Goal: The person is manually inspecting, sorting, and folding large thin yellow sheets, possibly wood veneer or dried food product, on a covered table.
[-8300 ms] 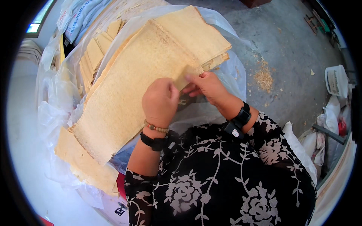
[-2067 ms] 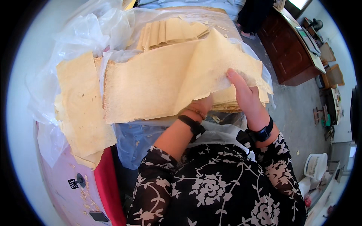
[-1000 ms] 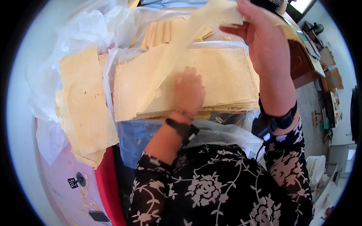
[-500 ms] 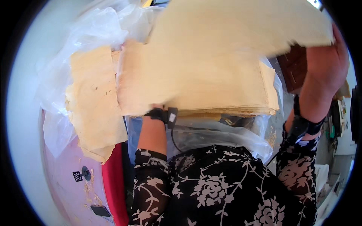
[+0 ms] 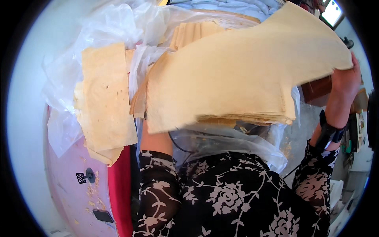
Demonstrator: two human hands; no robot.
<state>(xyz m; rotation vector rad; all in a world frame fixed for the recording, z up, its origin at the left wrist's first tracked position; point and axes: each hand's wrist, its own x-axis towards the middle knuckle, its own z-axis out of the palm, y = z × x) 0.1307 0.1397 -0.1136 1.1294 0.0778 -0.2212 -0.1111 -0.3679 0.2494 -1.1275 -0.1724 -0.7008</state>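
- A small black square tag (image 5: 81, 178) with a white angular pattern carries the clearest printed marking; it stands on the pink tabletop (image 5: 71, 166), near a dark rectangular handheld device (image 5: 103, 215).
- The right hand (image 5: 347, 77) has its fingers closed on the right end of a large, thin, pale-tan sheet (image 5: 229, 71), gripping it by the edge and holding that end raised.
- The left hand is hidden by the sheet, so its grip cannot be told; the bare left forearm (image 5: 157, 143) runs up under the sheet's lower left part.
- The sheet slopes across the middle, above a layered stack of pale-tan sheets (image 5: 252, 117), whose front edges show below it.
- Left of the stack lies a narrower, ragged-edged tan sheet (image 5: 106, 98); folded tan strips (image 5: 193, 33) lie behind.
- Crumpled clear plastic film (image 5: 142, 23) lies around them.
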